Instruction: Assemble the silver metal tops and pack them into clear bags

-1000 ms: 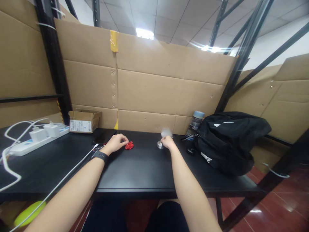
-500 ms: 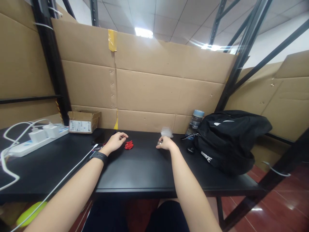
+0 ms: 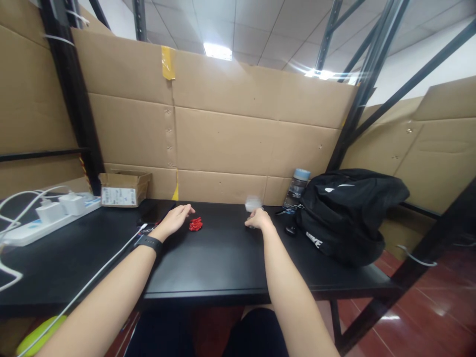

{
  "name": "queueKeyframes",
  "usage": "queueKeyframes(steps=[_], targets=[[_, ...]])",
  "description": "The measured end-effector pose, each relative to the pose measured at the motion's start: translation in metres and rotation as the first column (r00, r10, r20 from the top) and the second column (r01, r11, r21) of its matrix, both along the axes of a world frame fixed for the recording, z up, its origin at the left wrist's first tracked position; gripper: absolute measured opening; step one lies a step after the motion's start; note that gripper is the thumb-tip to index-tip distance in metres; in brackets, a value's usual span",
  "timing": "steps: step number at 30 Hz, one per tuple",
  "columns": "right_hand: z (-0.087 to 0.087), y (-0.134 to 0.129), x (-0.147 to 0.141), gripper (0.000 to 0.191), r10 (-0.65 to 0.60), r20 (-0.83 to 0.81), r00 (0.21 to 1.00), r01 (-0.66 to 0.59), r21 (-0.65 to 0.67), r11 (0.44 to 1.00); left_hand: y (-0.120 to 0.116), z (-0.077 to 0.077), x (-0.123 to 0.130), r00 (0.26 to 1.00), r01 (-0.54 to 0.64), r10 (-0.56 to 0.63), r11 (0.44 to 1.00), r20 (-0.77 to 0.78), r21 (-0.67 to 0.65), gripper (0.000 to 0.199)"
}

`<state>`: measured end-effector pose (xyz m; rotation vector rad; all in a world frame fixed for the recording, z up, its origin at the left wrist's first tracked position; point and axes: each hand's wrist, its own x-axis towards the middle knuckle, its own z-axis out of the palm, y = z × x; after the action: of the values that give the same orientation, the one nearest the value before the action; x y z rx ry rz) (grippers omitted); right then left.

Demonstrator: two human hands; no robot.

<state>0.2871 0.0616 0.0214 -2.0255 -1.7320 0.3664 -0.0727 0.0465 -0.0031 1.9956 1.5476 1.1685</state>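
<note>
My left hand (image 3: 177, 219), with a dark watch band (image 3: 149, 242) at the wrist, lies on the black table (image 3: 208, 267) with fingers stretched forward and nothing in them. Just right of it sits a small pile of red pieces (image 3: 195, 224), too small to name exactly; the hand is apart from it. My right hand (image 3: 258, 219) is lowered over the table further right, its fingers closed together and pointing left. Whatever they hold is hidden beneath them. A blurred, clear whitish plastic piece (image 3: 253, 203) shows right behind the knuckles.
At right stand a black backpack (image 3: 345, 218) and a blue-capped bottle (image 3: 296, 188), with a small black object (image 3: 290, 229) nearby. At left are an opened carton (image 3: 124, 189), a white power strip (image 3: 26, 230) and a white cable (image 3: 107, 265). Cardboard (image 3: 230, 144) walls the back.
My right fingers have drawn closer together, and the shiny bit seen at their tips is now hidden. My left fingers have straightened a little. The whole view has shifted slightly.
</note>
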Motion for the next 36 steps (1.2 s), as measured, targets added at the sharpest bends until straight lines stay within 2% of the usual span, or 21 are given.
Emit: queueKeyframes(steps=[11,17,25,36], targets=[[0.005,0.002,-0.003,0.041,-0.062,0.043,0.997,0.065,-0.063,0.996,0.000,-0.002,0.002,1.000,0.018,-0.018,1.000,0.026,0.005,0.062],[0.009,0.001,-0.008,0.034,0.006,0.056,0.998,0.002,-0.142,0.990,0.001,-0.003,0.004,0.997,0.029,-0.030,0.999,0.068,0.027,0.067],[0.012,-0.006,-0.026,0.046,0.082,0.087,0.993,-0.062,-0.206,0.977,0.005,-0.006,0.005,0.995,0.034,-0.036,0.999,0.090,0.028,0.071],[0.009,-0.012,-0.043,0.035,0.188,0.117,0.975,-0.168,-0.167,0.972,0.000,-0.002,0.006,0.996,0.043,-0.046,0.998,0.082,0.044,0.068]])
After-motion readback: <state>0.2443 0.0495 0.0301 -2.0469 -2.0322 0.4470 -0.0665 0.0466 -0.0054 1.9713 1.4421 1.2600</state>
